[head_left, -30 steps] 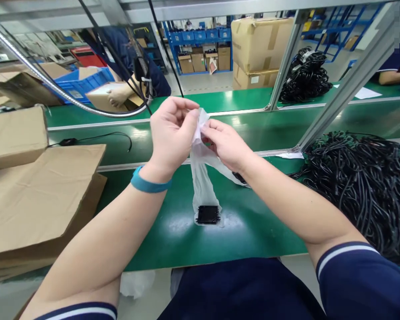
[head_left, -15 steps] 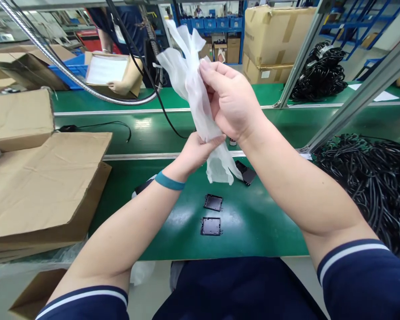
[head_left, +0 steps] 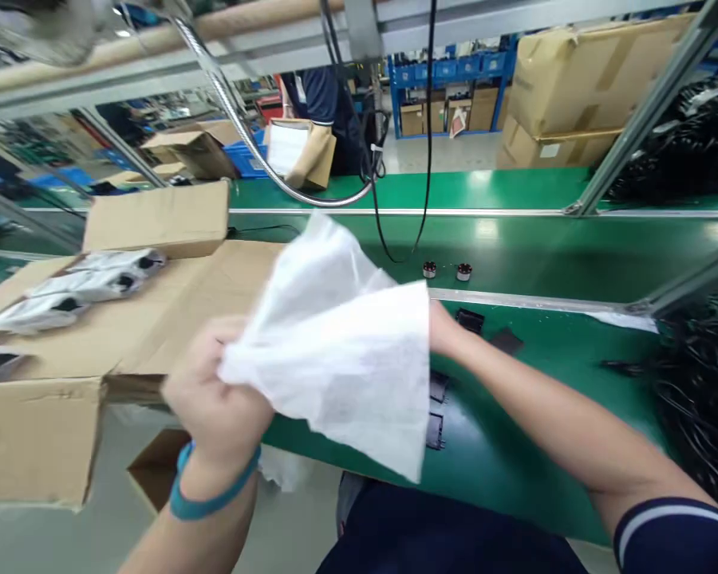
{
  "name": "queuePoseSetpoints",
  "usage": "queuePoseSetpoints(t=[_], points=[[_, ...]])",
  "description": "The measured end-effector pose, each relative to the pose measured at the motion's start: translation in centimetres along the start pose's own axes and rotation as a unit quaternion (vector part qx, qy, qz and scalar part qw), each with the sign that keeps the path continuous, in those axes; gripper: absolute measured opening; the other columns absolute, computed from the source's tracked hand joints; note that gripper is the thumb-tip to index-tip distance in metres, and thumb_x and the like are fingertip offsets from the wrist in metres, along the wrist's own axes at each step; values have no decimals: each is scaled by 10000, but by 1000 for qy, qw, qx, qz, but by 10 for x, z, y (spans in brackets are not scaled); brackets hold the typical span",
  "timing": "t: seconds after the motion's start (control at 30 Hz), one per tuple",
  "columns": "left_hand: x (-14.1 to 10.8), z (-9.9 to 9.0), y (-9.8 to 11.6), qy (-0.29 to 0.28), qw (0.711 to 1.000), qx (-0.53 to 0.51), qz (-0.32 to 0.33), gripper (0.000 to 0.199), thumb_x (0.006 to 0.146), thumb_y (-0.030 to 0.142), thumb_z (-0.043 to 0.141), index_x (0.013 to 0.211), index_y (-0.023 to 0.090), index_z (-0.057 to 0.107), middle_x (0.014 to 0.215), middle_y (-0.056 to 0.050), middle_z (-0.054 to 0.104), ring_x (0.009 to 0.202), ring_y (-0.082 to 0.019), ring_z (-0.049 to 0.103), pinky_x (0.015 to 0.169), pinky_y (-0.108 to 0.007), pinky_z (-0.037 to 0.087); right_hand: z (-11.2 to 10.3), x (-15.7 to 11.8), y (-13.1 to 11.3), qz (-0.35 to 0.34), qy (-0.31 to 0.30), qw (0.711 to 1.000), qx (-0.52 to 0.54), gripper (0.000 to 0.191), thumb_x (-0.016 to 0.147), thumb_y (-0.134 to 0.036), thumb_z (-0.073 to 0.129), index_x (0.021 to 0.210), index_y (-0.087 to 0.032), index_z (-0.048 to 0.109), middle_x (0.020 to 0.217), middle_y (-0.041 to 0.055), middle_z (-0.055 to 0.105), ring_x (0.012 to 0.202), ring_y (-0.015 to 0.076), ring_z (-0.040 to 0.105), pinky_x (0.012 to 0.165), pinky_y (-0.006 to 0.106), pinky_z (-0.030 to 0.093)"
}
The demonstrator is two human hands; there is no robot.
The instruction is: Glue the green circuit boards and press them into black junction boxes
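Note:
A thin, crinkled white bag or sheet (head_left: 341, 351) hangs spread out in front of me above the bench. My left hand (head_left: 218, 383), a little blurred, is closed round its gathered left edge. Behind the right edge goes my right hand (head_left: 443, 325); the fingers are hidden, so I cannot tell whether they grip. Just right of the white material, two small black plastic housings (head_left: 435, 430) lie on the green bench, partly covered. Farther back are another black open housing (head_left: 470, 320) and a flat dark piece (head_left: 506, 341).
On the left stands an open cardboard box (head_left: 173, 319) with several white-wrapped items (head_left: 77, 291). Two small round parts (head_left: 463, 272) sit beyond the metal rail. Black cables (head_left: 700, 399) are heaped at right. A metal hose (head_left: 239, 119) loops overhead; a person (head_left: 323, 96) stands across the bench.
The white material, bunched vertically before, is now spread wide and lower. My left hand has shifted left, and my right hand has dropped behind the material. The view has turned left.

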State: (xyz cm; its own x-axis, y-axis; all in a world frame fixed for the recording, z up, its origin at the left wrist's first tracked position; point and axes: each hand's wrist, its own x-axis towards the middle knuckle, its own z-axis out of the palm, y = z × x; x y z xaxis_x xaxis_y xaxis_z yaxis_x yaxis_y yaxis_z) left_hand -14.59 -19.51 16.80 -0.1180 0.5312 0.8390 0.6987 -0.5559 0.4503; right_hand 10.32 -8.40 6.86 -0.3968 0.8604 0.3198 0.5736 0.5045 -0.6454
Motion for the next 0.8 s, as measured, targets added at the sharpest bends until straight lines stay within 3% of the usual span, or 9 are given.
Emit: queuePoseSetpoints(t=[0.07,0.13,0.2,0.3,0.4,0.47,0.57,0.67,0.8], points=[[-41,-16,-12,-126,991,41,8,75,809,228,607,856,174,628,855,-25,641,750,-152,596,658,-257,463,39,19,-13,-64,-72,994,-55,312,850,-271,672,1152,-196,698,1228,114,667,1138,309,592,959,458,480],[-79,-26,-29,-233,968,91,-28,141,849,294,583,756,187,587,789,-34,600,700,-157,568,607,-262,435,74,39,-29,-123,-138,976,-118,563,849,-347,697,1380,-208,571,1508,169,459,1327,383,445,1013,530,428],[-109,-34,-49,-267,951,148,-59,341,928,292,475,598,205,491,633,-14,515,604,-146,517,554,-266,376,105,55,-44,-167,-194,954,-154,625,891,-382,653,1469,-223,478,1568,189,366,1372,394,384,1011,550,417],[-133,-40,-80,-260,927,244,-113,423,939,276,464,528,217,382,536,6,416,536,-146,473,544,-280,349,131,67,-57,-159,-235,948,-146,496,925,-297,591,1409,-198,542,1372,187,568,1234,332,507,955,472,455],[-136,-35,-108,-233,926,268,-129,139,838,184,484,709,214,526,737,-40,581,696,-193,583,643,-294,445,125,65,-52,-86,-201,971,-94,337,888,-151,572,1205,-213,669,1167,111,693,1116,257,583,942,370,447],[-133,-25,-123,-245,932,239,-119,213,763,89,428,862,198,582,941,-90,656,882,-226,625,759,-318,489,108,57,-35,-31,-164,983,-81,228,912,-144,521,1043,-210,695,1069,78,723,1040,223,624,900,325,451],[-126,-8,-139,-309,919,214,-119,266,744,42,381,778,213,582,856,-72,672,856,-228,620,758,-325,478,75,37,2,75,-130,984,-94,230,992,-258,440,977,-185,657,861,68,729,769,192,667,717,291,475],[-119,1,-148,-311,893,284,-158,222,798,93,409,706,209,574,749,-66,648,742,-225,612,640,-308,411,49,18,36,167,-133,970,-117,199,971,-320,521,928,-174,648,693,43,698,581,175,637,611,280,465],[-120,-1,-156,-271,865,370,-202,219,889,333,485,765,198,605,726,-76,658,685,-236,617,563,-300,316,44,18,38,179,-111,961,-177,151,865,-259,667,965,-146,680,1034,166,721,977,298,670,820,382,489]])
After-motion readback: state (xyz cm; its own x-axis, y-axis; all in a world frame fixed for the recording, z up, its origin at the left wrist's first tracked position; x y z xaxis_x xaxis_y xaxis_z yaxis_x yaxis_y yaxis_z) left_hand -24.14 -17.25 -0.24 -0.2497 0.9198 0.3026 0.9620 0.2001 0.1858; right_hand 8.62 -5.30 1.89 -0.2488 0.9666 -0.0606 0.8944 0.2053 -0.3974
